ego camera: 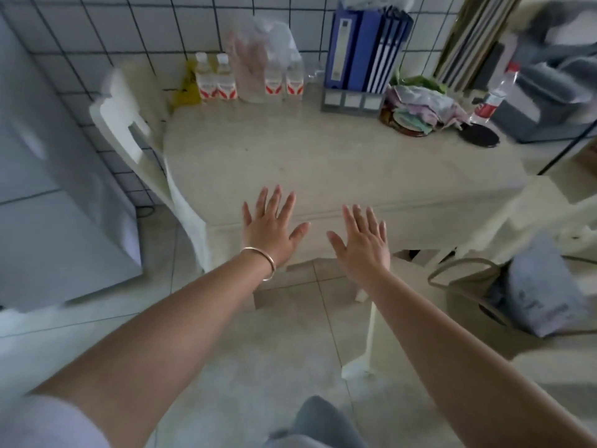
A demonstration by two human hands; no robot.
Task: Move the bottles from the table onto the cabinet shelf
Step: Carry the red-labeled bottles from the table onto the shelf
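From the head view, I had both hands out flat over the near edge of the table (323, 163), palms down, holding nothing. My left hand (269, 229), the one with the bracelet (260, 261) at the wrist, had its fingers (277, 202) straight and spread, the thumb splayed toward the right hand (363, 242). The right hand's fingers were straight and spread too. Whether either palm actually rested on the table edge or hung just above it I could not tell.

The bottles stood well beyond my fingertips, at the far side of the table against the tiled wall: a left pair of bottles (215, 77) with red-and-white labels, a right pair of bottles (284, 76) of the same kind, and a big clear jug (250, 64) between the pairs. One more bottle (496, 92) stood far off to the right of my right fingers, past a heap of cloth (420, 108) and a dark round lid (479, 135). Blue folders (365, 46) stood beyond and a little right of my right hand.

I judged that no bottle had been taken yet, so this was the very start: the reach. The next move called for leaning forward across the bare tabletop and closing each hand round a bottle at the back. The cabinet shelf was not clearly in view, so I could not say where to carry them
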